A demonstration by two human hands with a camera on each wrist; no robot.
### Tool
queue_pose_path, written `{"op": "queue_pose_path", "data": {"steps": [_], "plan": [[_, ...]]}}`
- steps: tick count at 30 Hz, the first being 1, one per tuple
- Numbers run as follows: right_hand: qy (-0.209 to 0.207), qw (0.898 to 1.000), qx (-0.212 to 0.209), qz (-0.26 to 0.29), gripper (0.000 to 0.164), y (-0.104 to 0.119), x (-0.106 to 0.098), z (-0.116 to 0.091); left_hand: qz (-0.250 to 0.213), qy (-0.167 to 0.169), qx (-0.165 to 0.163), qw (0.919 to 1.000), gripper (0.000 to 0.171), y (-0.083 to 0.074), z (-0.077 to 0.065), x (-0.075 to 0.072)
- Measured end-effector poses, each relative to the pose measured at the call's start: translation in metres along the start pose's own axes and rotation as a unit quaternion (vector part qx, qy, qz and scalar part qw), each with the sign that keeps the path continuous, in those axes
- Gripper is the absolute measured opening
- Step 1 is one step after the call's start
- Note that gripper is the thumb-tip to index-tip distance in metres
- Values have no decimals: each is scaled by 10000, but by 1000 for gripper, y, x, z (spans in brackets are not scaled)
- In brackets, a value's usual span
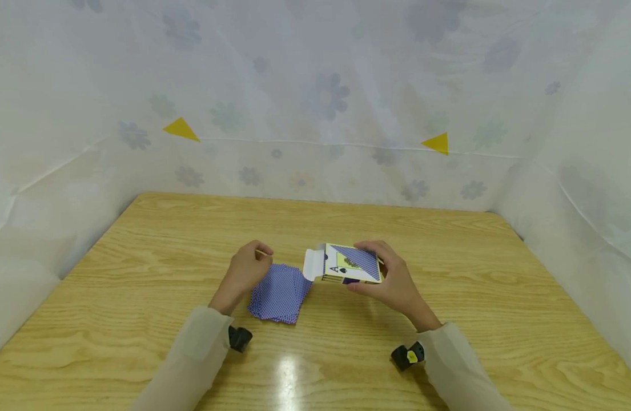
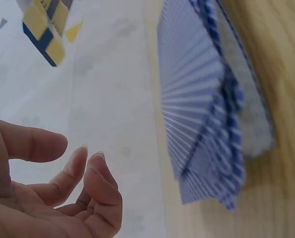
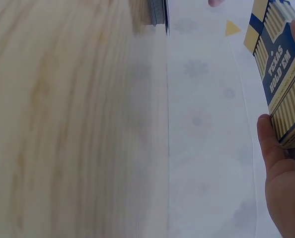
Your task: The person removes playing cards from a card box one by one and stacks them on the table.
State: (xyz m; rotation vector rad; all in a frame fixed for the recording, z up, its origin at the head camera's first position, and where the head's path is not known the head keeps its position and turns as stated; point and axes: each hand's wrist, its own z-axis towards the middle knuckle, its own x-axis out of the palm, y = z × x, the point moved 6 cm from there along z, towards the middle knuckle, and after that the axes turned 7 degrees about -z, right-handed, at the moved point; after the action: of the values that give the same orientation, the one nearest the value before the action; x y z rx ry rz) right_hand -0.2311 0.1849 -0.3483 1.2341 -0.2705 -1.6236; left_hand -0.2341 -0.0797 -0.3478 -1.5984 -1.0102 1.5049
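Note:
My right hand [image 1: 394, 282] grips a playing-card box [image 1: 352, 264] by its right end, thumb at the near side and fingers at the far side. The box has an ace of spades on top, its white end flap stands out to the left, and "Texas Hold 'Em" is printed on its side in the right wrist view. A loose pile of blue-patterned playing cards [image 1: 280, 294] lies face down on the table. Just left of the pile hovers my left hand [image 1: 245, 271], fingers loosely bent, thumb apart, nothing between them.
The wooden table [image 1: 192, 228] reaches back to a white flowered sheet [image 1: 294, 85] that hangs behind and at both sides. Two yellow triangles, one being the left triangle [image 1: 181, 129], are on the sheet. Black wrist cameras sit under both sleeves.

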Motion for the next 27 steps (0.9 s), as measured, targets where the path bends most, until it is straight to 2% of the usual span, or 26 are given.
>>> {"op": "queue_pose_path", "data": {"steps": [6, 15, 27], "plan": [[90, 9999, 22, 87, 64, 0, 4, -1, -299, 41, 246, 9992, 23, -17, -9, 5], [163, 9998, 85, 18, 66, 3, 7, -1, -463, 222, 552, 9972, 21, -36, -19, 15], [239, 9995, -19, 199, 66, 4, 13, 0, -606, 440, 687, 9948, 19, -44, -27, 29]]}}
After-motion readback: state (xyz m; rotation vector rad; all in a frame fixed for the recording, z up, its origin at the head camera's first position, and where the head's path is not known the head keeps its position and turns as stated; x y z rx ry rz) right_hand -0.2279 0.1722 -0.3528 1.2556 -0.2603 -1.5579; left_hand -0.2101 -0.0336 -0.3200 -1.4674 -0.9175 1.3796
